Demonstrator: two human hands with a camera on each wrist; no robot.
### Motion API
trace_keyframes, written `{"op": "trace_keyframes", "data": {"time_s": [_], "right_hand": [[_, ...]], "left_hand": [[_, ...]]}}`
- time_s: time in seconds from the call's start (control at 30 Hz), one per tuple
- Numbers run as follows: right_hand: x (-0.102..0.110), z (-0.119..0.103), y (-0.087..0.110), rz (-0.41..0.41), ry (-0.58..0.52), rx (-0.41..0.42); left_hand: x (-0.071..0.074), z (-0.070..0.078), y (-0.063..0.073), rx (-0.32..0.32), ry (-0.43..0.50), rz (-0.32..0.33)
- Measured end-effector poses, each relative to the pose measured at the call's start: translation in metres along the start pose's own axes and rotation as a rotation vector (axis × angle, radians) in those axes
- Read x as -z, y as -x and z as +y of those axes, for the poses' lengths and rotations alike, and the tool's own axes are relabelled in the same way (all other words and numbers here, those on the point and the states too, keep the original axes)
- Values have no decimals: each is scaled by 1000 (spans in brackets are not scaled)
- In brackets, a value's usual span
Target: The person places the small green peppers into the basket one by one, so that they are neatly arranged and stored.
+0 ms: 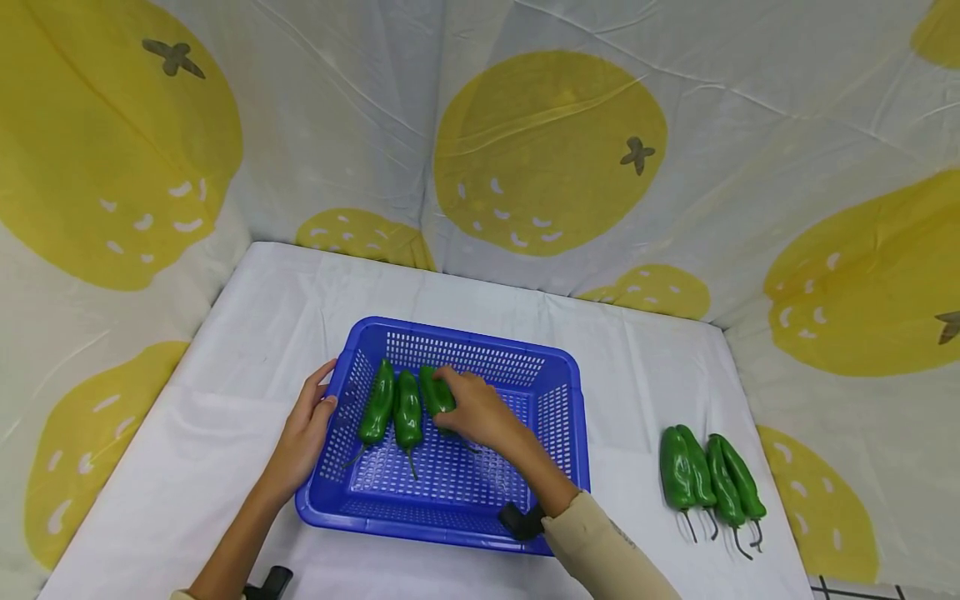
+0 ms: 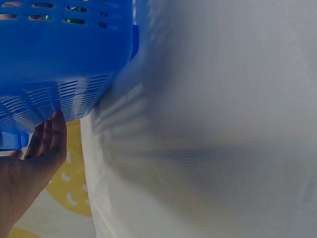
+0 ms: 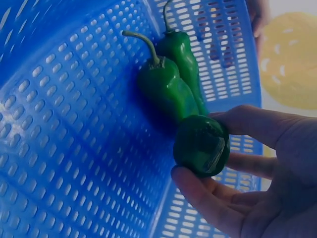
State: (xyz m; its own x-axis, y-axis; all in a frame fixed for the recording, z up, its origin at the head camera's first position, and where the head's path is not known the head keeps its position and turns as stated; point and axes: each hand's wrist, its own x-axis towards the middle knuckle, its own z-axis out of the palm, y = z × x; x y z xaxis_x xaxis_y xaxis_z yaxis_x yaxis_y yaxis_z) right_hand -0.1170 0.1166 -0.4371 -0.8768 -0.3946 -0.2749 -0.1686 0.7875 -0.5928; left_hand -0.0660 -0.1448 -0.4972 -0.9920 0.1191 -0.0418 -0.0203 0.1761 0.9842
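The right hand (image 1: 480, 410) is pinching a green pepper (image 1: 433, 388) between thumb and fingers, closing to its width, inside the blue basket (image 1: 450, 483). That pepper is sitting just right of two other peppers (image 1: 407, 412), its long axis running roughly alongside theirs, stem pointing toward the person. Farther from it, the left hand (image 1: 302, 437) is resting straightish fingers against the basket's left side.

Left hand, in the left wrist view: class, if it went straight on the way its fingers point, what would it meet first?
The left hand would first meet the slotted side of the blue basket; its fingertips may be touching it, though depth is unclear.
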Motion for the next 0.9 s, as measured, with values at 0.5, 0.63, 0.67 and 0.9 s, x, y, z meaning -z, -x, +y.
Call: {"op": "trace_keyframes", "data": {"time_s": [0.5, 0.63, 0.67, 0.9], "right_hand": [[-17, -1, -14, -54, 47, -29], [-21, -3, -16, -72, 11, -14], [-22, -3, -17, -76, -3, -10], [-23, 1, -17, -60, -64, -20]], "left_hand": [[0, -2, 0, -11, 12, 1], [1, -2, 0, -12, 14, 1], [1, -2, 0, -12, 13, 0], [1, -1, 0, -5, 12, -1]]}}
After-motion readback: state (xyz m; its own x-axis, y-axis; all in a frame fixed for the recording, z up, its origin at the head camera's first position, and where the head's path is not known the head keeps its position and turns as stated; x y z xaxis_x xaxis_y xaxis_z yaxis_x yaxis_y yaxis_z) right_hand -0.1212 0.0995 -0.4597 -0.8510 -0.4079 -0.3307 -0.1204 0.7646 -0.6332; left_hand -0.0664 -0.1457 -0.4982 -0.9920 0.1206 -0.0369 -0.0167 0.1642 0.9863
